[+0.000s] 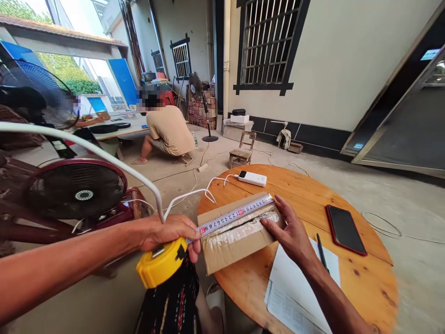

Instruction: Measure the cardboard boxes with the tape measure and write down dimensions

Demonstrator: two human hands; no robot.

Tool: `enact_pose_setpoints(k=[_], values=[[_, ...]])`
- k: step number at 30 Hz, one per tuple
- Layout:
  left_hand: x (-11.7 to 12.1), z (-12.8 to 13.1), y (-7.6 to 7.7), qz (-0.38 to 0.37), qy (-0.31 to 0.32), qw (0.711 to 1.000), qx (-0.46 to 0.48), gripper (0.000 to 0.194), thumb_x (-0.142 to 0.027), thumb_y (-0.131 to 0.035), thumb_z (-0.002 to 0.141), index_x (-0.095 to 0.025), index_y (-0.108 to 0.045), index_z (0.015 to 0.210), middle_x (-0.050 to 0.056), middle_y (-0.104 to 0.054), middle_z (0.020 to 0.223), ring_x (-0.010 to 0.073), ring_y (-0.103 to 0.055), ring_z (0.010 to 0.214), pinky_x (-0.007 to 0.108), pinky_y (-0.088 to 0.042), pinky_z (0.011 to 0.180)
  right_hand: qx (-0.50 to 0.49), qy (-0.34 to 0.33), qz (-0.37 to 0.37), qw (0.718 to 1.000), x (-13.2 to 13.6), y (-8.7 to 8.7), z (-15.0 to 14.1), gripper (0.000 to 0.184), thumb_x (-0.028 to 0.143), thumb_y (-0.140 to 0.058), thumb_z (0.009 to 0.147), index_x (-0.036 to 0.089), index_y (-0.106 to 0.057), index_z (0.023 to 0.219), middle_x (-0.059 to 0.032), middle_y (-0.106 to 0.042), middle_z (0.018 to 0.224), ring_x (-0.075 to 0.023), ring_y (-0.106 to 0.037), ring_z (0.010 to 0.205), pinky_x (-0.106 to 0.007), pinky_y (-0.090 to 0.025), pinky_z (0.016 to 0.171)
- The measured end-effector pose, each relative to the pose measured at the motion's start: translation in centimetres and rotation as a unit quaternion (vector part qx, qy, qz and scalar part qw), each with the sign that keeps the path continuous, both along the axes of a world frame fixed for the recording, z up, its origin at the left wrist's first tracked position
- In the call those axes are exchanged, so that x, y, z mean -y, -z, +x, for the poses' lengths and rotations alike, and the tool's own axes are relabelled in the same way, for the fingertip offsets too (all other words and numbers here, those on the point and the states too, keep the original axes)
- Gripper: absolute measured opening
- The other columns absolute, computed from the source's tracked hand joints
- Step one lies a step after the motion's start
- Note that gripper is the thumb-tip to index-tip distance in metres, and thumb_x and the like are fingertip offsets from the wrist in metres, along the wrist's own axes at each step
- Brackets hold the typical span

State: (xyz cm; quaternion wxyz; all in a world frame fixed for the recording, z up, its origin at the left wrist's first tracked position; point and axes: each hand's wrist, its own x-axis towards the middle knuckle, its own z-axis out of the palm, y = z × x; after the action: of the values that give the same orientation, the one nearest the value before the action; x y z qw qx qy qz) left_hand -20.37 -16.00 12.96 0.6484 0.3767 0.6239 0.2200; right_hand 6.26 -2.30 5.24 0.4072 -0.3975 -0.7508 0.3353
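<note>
My left hand (pixel 177 230) grips a yellow tape measure (pixel 160 263), its thumb on the drawn-out blade (pixel 225 219). The blade stretches along the top of a flattish cardboard box (pixel 222 259) closed with clear tape. At the box's right end, my right hand (pixel 290 232) is closed around the edge, fingers by the blade's tip and thumb on the taped face. The box is at the near left side of a round wooden table (pixel 368 273); its underside is hidden.
On the table lie a white power bank (pixel 252 178) with a cable, a phone (pixel 346 229), a black pen (pixel 322 253) and papers (pixel 292 287). A fan (pixel 83 195) stands at left. Beyond are a small chair (pixel 242 150) and a seated person (pixel 170 130) at another table.
</note>
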Motion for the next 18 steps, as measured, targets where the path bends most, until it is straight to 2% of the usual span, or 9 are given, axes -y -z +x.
enact_pose_setpoints(k=[5, 8, 12, 14, 18], values=[[-1.3, -0.9, 0.4, 0.009, 0.001, 1.000, 0.017, 0.023, -0.034, -0.060, 0.076, -0.013, -0.070, 0.076, 0.008, -0.074, 0.075, 0.0120, -0.057, 0.050, 0.022, -0.041, 0.048, 0.060, 0.022, -0.023, 0.998, 0.0, -0.3, 1.7, 0.076, 0.056, -0.060, 0.076, 0.024, -0.033, 0.140, -0.0133, -0.049, 0.134, -0.0314, -0.050, 0.117, -0.048, -0.042, 0.095], [-1.4, -1.6, 0.3, 0.019, 0.002, 1.000, 0.020, 0.025, -0.037, -0.060, 0.077, -0.015, -0.069, 0.084, 0.008, -0.074, 0.079, 0.0118, -0.057, 0.051, 0.020, -0.040, 0.046, 0.133, -0.013, 0.032, 0.991, -0.5, -0.9, 2.9, 0.084, 0.058, -0.062, 0.074, 0.027, -0.025, 0.143, -0.0118, -0.037, 0.143, -0.0326, -0.039, 0.127, -0.051, -0.036, 0.100], [0.0, -2.8, 0.0, 0.036, -0.001, 0.999, 0.023, 0.029, -0.040, -0.058, 0.080, -0.015, -0.067, 0.092, 0.010, -0.073, 0.085, 0.0117, -0.058, 0.053, 0.020, -0.041, 0.048, 0.260, -0.111, 0.175, 0.943, -1.5, -2.8, 3.0, 0.098, 0.059, -0.070, 0.064, 0.028, -0.024, 0.145, -0.0088, -0.015, 0.153, -0.0365, -0.017, 0.137, -0.056, -0.021, 0.107], [1.3, -3.3, -0.1, 0.038, -0.015, 0.999, 0.035, 0.030, -0.041, -0.057, 0.081, -0.015, -0.066, 0.092, 0.011, -0.073, 0.087, 0.0123, -0.058, 0.054, 0.022, -0.044, 0.051, 0.294, -0.162, 0.204, 0.920, -2.1, -3.9, 2.2, 0.103, 0.059, -0.074, 0.059, 0.027, -0.026, 0.144, -0.0093, -0.014, 0.153, -0.0378, -0.013, 0.137, -0.057, -0.018, 0.107], [4.2, -3.7, 0.3, 0.034, -0.048, 0.996, 0.060, 0.031, -0.043, -0.054, 0.083, -0.015, -0.066, 0.090, 0.010, -0.073, 0.086, 0.0118, -0.059, 0.054, 0.021, -0.045, 0.052, 0.332, -0.254, 0.214, 0.883, -3.7, -5.3, -0.6, 0.112, 0.061, -0.078, 0.048, 0.025, -0.032, 0.143, -0.0113, -0.020, 0.151, -0.0386, -0.016, 0.136, -0.056, -0.014, 0.108]])
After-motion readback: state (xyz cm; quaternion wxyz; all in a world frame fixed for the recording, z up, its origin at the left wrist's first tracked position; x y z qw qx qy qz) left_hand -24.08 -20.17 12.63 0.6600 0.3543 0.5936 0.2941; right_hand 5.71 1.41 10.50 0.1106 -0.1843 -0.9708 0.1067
